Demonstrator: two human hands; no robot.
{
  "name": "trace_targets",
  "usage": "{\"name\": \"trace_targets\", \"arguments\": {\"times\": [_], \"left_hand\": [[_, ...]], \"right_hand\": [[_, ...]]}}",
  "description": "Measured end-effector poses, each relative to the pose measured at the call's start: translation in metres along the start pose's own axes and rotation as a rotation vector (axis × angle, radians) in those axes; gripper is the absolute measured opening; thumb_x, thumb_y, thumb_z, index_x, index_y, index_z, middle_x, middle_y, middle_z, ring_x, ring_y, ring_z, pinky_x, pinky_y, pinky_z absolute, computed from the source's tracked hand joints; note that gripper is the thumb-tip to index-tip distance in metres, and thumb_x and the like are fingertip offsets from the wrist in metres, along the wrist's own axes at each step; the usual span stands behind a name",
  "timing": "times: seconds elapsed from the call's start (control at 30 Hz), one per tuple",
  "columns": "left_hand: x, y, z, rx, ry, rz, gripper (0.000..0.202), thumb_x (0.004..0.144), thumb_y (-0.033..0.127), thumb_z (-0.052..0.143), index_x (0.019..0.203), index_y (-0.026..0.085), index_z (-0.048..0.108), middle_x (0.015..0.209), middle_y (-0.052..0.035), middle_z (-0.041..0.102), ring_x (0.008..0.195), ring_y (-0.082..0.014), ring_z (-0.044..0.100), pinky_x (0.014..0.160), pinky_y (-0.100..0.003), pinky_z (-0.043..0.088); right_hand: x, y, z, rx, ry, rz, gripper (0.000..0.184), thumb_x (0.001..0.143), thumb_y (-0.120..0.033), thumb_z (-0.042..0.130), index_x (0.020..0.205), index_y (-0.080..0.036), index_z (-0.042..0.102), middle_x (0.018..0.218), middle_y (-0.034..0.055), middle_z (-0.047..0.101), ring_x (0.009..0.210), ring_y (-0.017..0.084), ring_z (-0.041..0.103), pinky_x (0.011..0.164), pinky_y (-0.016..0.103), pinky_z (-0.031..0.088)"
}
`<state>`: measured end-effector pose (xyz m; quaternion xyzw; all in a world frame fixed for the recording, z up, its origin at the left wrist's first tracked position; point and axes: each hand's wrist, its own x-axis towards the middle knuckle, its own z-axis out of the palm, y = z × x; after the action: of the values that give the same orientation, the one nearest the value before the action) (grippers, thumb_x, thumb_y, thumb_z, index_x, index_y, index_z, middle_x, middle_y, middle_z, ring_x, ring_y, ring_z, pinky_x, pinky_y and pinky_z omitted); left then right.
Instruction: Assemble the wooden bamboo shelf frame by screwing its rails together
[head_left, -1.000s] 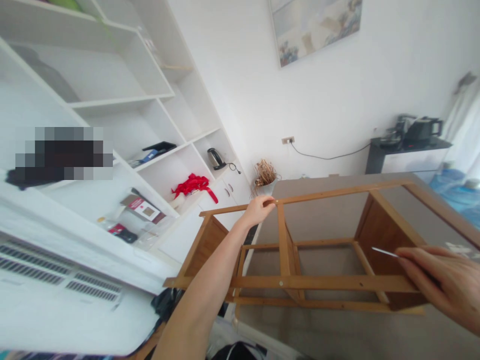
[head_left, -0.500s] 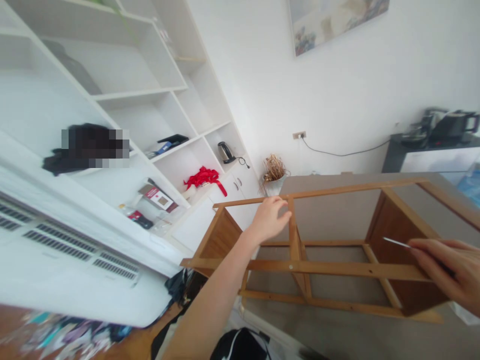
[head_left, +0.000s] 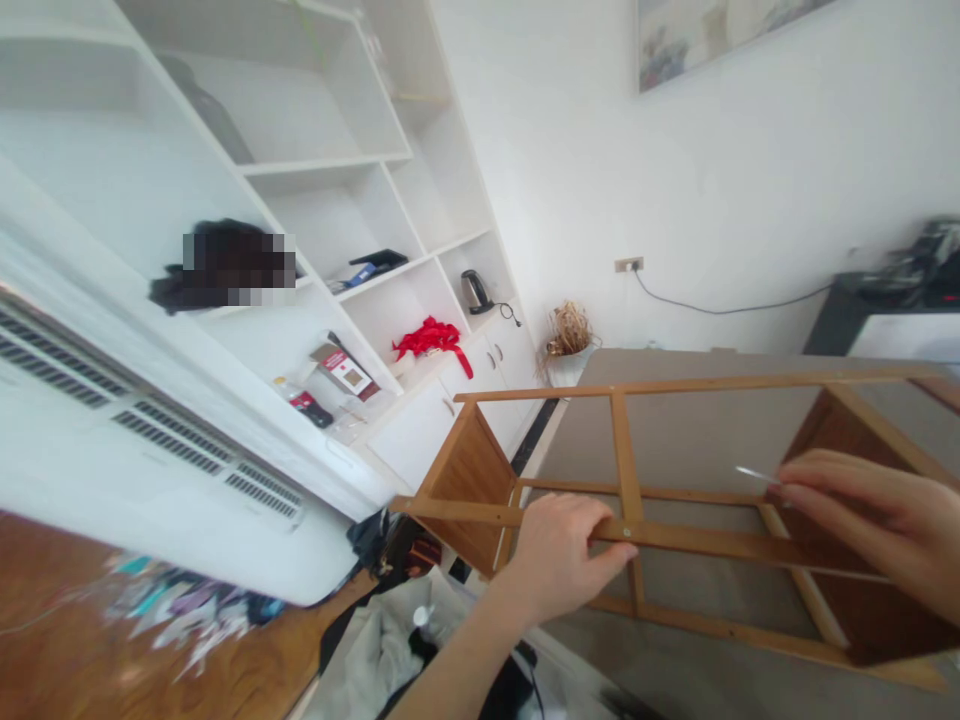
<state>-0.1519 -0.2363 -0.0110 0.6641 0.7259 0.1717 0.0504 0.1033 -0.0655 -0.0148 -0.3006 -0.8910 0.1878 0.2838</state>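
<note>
A wooden frame [head_left: 712, 541] of slim rails and panelled ends lies on a grey-brown tabletop [head_left: 570, 660], at the right of the view. My left hand [head_left: 559, 550] is closed over its near top rail, just left of where a crosspiece joins, beside a small round screw head [head_left: 627, 532]. In my right hand [head_left: 862, 515], above the right part of the same rail, is a screwdriver [head_left: 757, 474]. Its thin silver shaft points left, clear of the wood; the fingers hide its handle.
White shelving [head_left: 330, 165] on the left holds red cloth [head_left: 431, 338], a kettle [head_left: 475, 291] and a cola bottle [head_left: 306, 404]. Dried stalks [head_left: 568, 328] stand in a pot behind the table. A cable [head_left: 720, 311] crosses the wall. Clothes [head_left: 187, 605] lie on the wooden floor.
My left hand has moved from the far top rail down to the near one and closed on it. The view has swung slightly left. The screwdriver stays in my right hand.
</note>
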Motion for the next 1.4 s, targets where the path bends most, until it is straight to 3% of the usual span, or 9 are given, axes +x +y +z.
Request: {"name": "trace_targets", "arguments": {"times": [0.07, 0.2, 0.37, 0.43, 0.6, 0.7, 0.83, 1.23, 1.4], "left_hand": [[0.001, 0.004, 0.003, -0.015, 0.020, -0.006, 0.025, 0.078, 0.045, 0.066, 0.080, 0.020, 0.063, 0.073, 0.0003, 0.065, 0.070, -0.0168, 0.058, 0.064, -0.027, 0.037], [0.001, 0.007, 0.002, -0.060, 0.050, -0.011, 0.022, 0.075, 0.040, 0.070, 0.078, 0.020, 0.061, 0.073, 0.0012, 0.064, 0.070, -0.0171, 0.057, 0.065, -0.028, 0.038], [-0.025, 0.015, 0.008, -0.181, 0.375, 0.081, 0.007, 0.082, 0.024, 0.059, 0.084, 0.018, 0.061, 0.088, -0.0058, 0.061, 0.089, -0.0198, 0.056, 0.078, -0.032, 0.042], [-0.038, 0.018, 0.022, -0.241, 0.499, 0.046, 0.015, 0.086, 0.020, 0.050, 0.073, 0.017, 0.057, 0.078, -0.0053, 0.057, 0.079, -0.0174, 0.055, 0.073, -0.031, 0.042], [-0.031, 0.021, 0.069, -0.184, 0.281, -0.188, 0.020, 0.081, 0.034, 0.060, 0.066, 0.020, 0.058, 0.061, -0.0011, 0.058, 0.062, -0.0167, 0.057, 0.057, -0.027, 0.039], [-0.014, 0.020, 0.083, -0.078, 0.292, -0.150, 0.016, 0.084, 0.029, 0.053, 0.076, 0.021, 0.064, 0.062, -0.0030, 0.062, 0.064, -0.0194, 0.061, 0.060, -0.029, 0.042], [-0.008, 0.020, 0.085, 0.036, 0.296, -0.107, 0.018, 0.083, 0.025, 0.050, 0.083, 0.020, 0.068, 0.065, -0.0061, 0.066, 0.068, -0.0223, 0.064, 0.062, -0.031, 0.044], [-0.012, 0.020, 0.078, 0.075, 0.218, -0.094, 0.019, 0.084, 0.026, 0.050, 0.077, 0.019, 0.067, 0.065, -0.0047, 0.066, 0.067, -0.0214, 0.064, 0.063, -0.030, 0.044], [-0.027, 0.026, 0.066, 0.033, 0.225, -0.114, 0.023, 0.088, 0.031, 0.048, 0.072, 0.019, 0.060, 0.064, -0.0029, 0.063, 0.061, -0.0191, 0.059, 0.057, -0.029, 0.039]], "right_hand": [[0.014, -0.036, 0.010, 0.072, -0.176, 0.011, 0.028, 0.092, -0.046, 0.043, 0.093, -0.027, 0.064, 0.090, 0.0013, 0.070, 0.079, 0.014, 0.064, 0.071, 0.022, 0.049], [0.026, -0.077, 0.042, 0.054, -0.274, -0.058, 0.030, 0.096, -0.034, 0.032, 0.080, -0.023, 0.056, 0.069, -0.0012, 0.063, 0.061, 0.013, 0.059, 0.058, 0.024, 0.042], [0.022, -0.073, 0.069, -0.068, -0.267, -0.042, 0.027, 0.097, -0.031, 0.029, 0.087, -0.021, 0.052, 0.064, -0.0020, 0.063, 0.054, 0.014, 0.059, 0.052, 0.025, 0.035], [0.020, -0.067, 0.073, -0.124, -0.275, -0.042, 0.028, 0.097, -0.033, 0.027, 0.089, -0.021, 0.051, 0.064, -0.0016, 0.063, 0.055, 0.016, 0.061, 0.052, 0.026, 0.033], [0.017, -0.064, 0.078, -0.169, -0.280, -0.036, 0.028, 0.098, -0.036, 0.026, 0.091, -0.022, 0.050, 0.067, -0.0002, 0.065, 0.060, 0.019, 0.064, 0.054, 0.027, 0.034], [0.018, -0.067, 0.074, -0.120, -0.298, -0.001, 0.028, 0.097, -0.037, 0.026, 0.091, -0.022, 0.049, 0.064, -0.0010, 0.063, 0.058, 0.018, 0.063, 0.054, 0.026, 0.035], [0.018, -0.071, 0.071, -0.059, -0.297, 0.072, 0.031, 0.098, -0.040, 0.024, 0.096, -0.023, 0.050, 0.060, -0.0028, 0.061, 0.054, 0.017, 0.061, 0.054, 0.026, 0.036], [0.015, -0.076, 0.062, 0.011, -0.366, 0.009, 0.029, 0.097, -0.037, 0.027, 0.090, -0.022, 0.051, 0.065, -0.0018, 0.060, 0.056, 0.015, 0.057, 0.057, 0.026, 0.038], [0.026, -0.075, 0.046, 0.089, -0.337, -0.093, 0.030, 0.093, -0.035, 0.037, 0.082, -0.021, 0.061, 0.078, 0.0031, 0.063, 0.069, 0.015, 0.058, 0.065, 0.027, 0.043]]}}
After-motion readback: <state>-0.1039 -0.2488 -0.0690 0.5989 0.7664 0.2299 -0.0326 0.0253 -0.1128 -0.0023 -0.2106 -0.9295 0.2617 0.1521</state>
